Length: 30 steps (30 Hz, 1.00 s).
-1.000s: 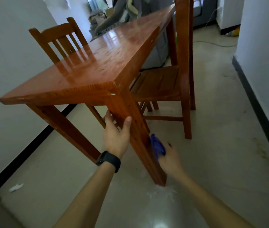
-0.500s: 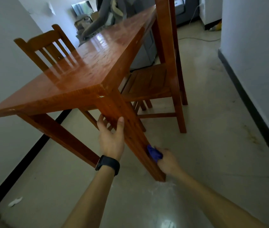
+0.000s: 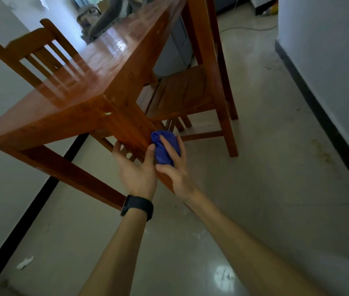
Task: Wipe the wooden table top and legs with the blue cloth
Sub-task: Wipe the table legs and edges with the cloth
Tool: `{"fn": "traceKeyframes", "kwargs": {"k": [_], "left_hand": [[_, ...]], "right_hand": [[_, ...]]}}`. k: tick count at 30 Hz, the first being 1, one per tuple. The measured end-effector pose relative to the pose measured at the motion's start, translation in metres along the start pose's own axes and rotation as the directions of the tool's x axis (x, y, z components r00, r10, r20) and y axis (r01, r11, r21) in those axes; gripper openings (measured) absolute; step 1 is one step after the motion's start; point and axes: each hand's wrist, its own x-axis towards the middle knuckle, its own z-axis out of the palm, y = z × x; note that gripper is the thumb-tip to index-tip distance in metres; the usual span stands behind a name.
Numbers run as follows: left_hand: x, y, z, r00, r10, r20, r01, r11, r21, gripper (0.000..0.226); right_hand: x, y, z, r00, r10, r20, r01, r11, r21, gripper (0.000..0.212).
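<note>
Glossy pale tile floor [image 3: 254, 189], white walls with a black baseboard [image 3: 319, 116] on the right side.

Grip: right hand [image 3: 175, 169] has its fingers curled over the blue cloth [image 3: 165, 150], holding it bunched into a wad and pressed on the right face of the table's near-corner leg [image 3: 130, 133]. The wad sits high on the leg, just under the apron, and is slightly longer along the leg than across it.

Left hand [image 3: 137, 169] grips the same leg just below and beside the cloth. The thumb lies up the near face, its tip touching the cloth, and the fingers wrap round the far side. Black smartwatch [image 3: 137, 207] on that wrist; its face is dark and unreadable.

The leg's long axis slants in this view, from the tabletop corner down-right to the floor behind the right wrist. Second near leg [image 3: 62, 171] runs parallel to it on the left.

Wooden table [image 3: 96, 82]: orange-brown, glossy top. Its long axis runs away from the person toward the far end of the room, where a grey garment [image 3: 109, 20] lies on it.

One wooden chair [image 3: 182, 92] is tucked in on the right, its seat under the table edge. Another chair [image 3: 32, 50] is on the left against the wall. White paper scrap [image 3: 25, 262] lies on the floor near the left baseboard. Cable [image 3: 248, 29] trails across the floor far back.
</note>
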Motion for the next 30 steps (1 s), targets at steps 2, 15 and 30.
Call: {"fn": "traceKeyframes", "kwargs": {"k": [2, 15, 30], "left_hand": [[-0.002, 0.0, 0.0, 1.0, 0.012, 0.001, -0.012, 1.0, 0.015, 0.078], [0.0, -0.011, -0.001, 0.998, 0.056, 0.022, -0.056, 0.998, -0.016, 0.077], [-0.002, -0.019, 0.009, 0.99, 0.133, -0.056, -0.134, 0.991, -0.011, 0.082]], "right_hand": [[0.004, -0.006, 0.003, 1.0, 0.027, -0.01, -0.025, 0.994, 0.104, 0.06], [-0.038, 0.121, 0.023, 0.846, -0.209, -0.491, -0.15, 0.79, -0.594, 0.051], [-0.027, 0.086, -0.026, 0.948, -0.045, -0.316, -0.143, 0.825, -0.546, 0.052]]}}
